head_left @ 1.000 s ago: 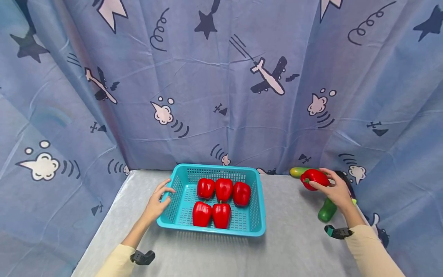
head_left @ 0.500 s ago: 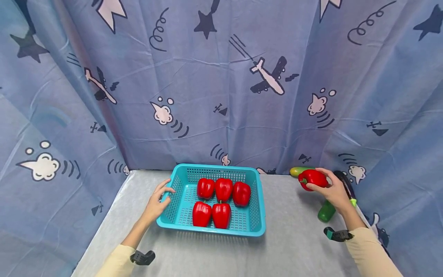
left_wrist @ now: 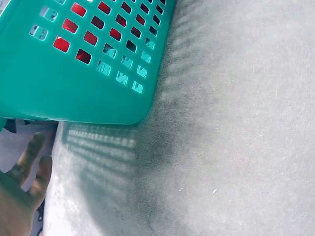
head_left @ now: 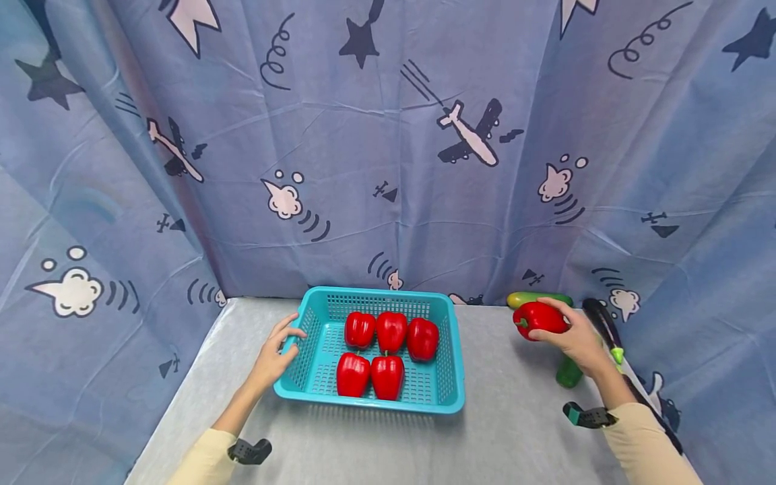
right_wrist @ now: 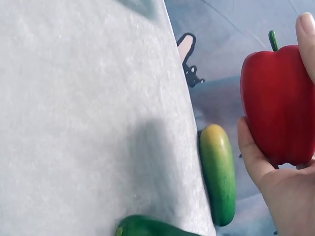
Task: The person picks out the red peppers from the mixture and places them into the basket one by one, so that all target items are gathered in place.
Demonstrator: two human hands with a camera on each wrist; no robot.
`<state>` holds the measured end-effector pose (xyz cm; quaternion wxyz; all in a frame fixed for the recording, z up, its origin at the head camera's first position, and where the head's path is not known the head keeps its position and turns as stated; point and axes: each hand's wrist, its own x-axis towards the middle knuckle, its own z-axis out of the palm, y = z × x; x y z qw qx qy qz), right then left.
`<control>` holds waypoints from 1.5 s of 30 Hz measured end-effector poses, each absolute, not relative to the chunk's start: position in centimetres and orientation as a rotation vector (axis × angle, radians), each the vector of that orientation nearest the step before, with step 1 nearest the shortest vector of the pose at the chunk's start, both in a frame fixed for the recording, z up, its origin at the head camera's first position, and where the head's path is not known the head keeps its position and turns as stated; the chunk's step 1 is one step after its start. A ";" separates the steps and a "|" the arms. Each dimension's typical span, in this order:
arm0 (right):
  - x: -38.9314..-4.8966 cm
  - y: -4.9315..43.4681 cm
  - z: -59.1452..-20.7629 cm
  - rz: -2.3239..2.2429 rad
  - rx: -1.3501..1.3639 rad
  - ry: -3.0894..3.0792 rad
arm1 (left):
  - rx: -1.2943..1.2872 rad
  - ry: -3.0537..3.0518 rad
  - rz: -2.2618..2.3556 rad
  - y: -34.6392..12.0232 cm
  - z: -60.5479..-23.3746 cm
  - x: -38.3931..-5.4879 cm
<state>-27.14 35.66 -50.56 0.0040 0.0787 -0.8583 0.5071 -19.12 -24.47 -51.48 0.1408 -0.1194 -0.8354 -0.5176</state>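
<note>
My right hand [head_left: 576, 337] grips a red bell pepper [head_left: 541, 319], thumb on one side and fingers on the other. In the right wrist view the pepper [right_wrist: 278, 105] is held sideways to the camera, its green stem showing and its right part cut off by the frame. A shadow falls on the table below it. On the other side, my left hand [head_left: 275, 353] is at the left rim of a turquoise basket [head_left: 370, 406], fingers spread and relaxed. The left wrist view shows its fingers [left_wrist: 42, 179] loosely extended near the basket's corner. Several red bell peppers [head_left: 388, 377] lie inside the basket in two rows.
Behind the right hand lies a yellow-green cucumber-like vegetable [head_left: 520, 300] along the table's back edge. A dark eggplant [head_left: 597, 313] and a dark green vegetable [head_left: 568, 374] are near the right forearm. A patterned blue curtain [head_left: 394, 168] encloses the grey table [head_left: 497, 431].
My right hand has drifted a little left and toward me with the bell pepper, uncovering more of the eggplant and the yellow-green vegetable. The left hand and basket have stayed in place.
</note>
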 end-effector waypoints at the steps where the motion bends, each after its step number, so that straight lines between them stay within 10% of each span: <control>1: -27.1 35.5 -50.5 1.583 0.260 -2.685 | -0.344 -2.413 -1.497 -24.5 -51.5 -19.1; 45: -24.8 27.4 -48.2 1.777 0.529 -2.598 | -0.342 -2.404 -1.517 -24.7 -52.0 -19.4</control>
